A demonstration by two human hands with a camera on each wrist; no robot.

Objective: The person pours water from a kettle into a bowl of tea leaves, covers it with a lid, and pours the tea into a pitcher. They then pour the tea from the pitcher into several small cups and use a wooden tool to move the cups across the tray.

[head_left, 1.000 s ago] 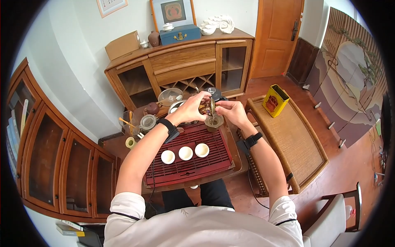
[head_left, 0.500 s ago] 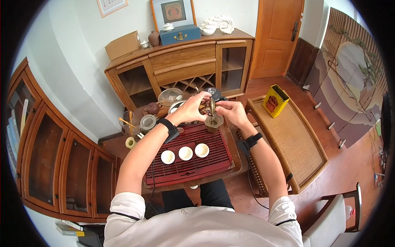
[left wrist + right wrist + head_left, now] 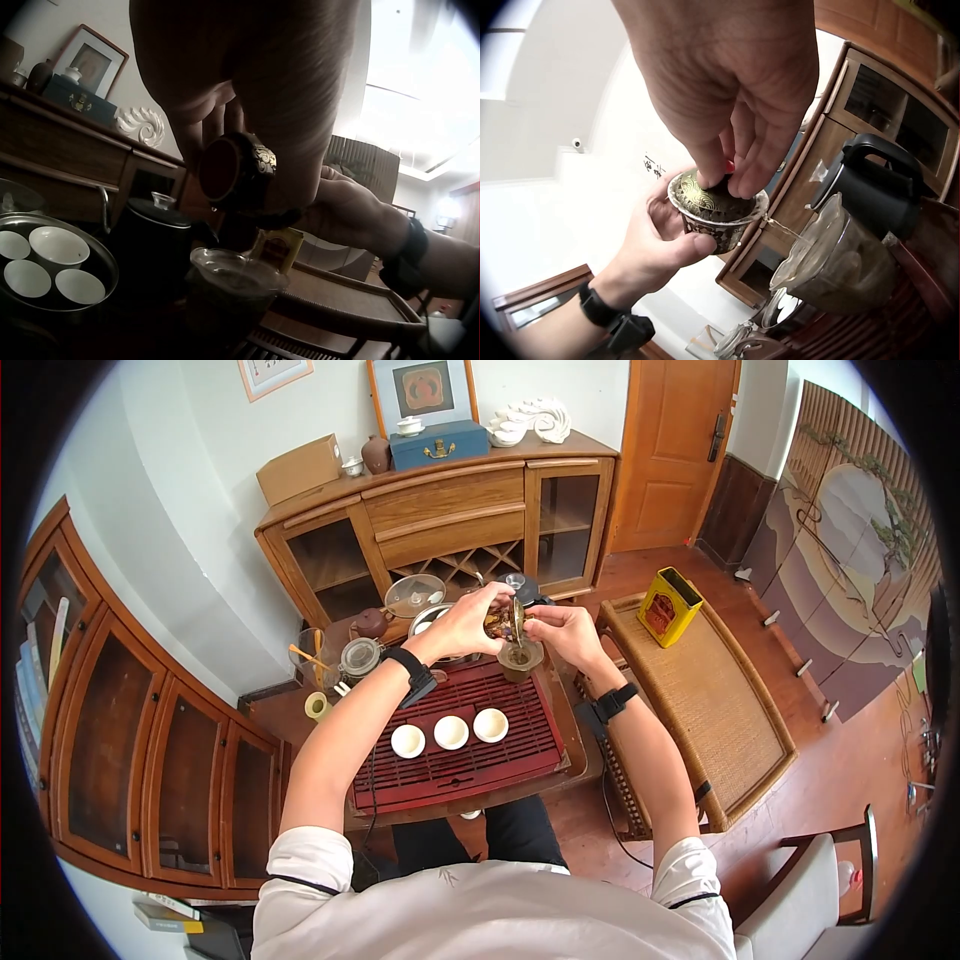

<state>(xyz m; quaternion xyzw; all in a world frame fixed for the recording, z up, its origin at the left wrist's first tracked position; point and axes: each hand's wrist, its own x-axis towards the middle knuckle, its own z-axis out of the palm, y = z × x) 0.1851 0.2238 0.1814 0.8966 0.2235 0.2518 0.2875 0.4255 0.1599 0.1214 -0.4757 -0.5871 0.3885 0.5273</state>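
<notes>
My left hand [image 3: 470, 624] grips a dark, gold-patterned gaiwan [image 3: 718, 235] by its rim, thumb on one side and fingers on the other. The bowl is tipped over a glass pitcher [image 3: 832, 262], and a thin stream runs from its rim down into the pitcher. My right hand [image 3: 565, 632] pinches the red knob of the gaiwan lid [image 3: 701, 196], which sits tilted inside the rim. In the left wrist view the dark round foot of the gaiwan faces the camera. The pitcher stands at the far right corner of the red slatted tea tray [image 3: 470, 775].
Three white cups [image 3: 451, 733] stand in a row on the tray. Behind the pitcher is a black kettle [image 3: 877, 184], with a metal bowl of white cups [image 3: 60, 247] beside it. A yellow tin [image 3: 669, 606] is on the rattan side table [image 3: 720, 710] at right.
</notes>
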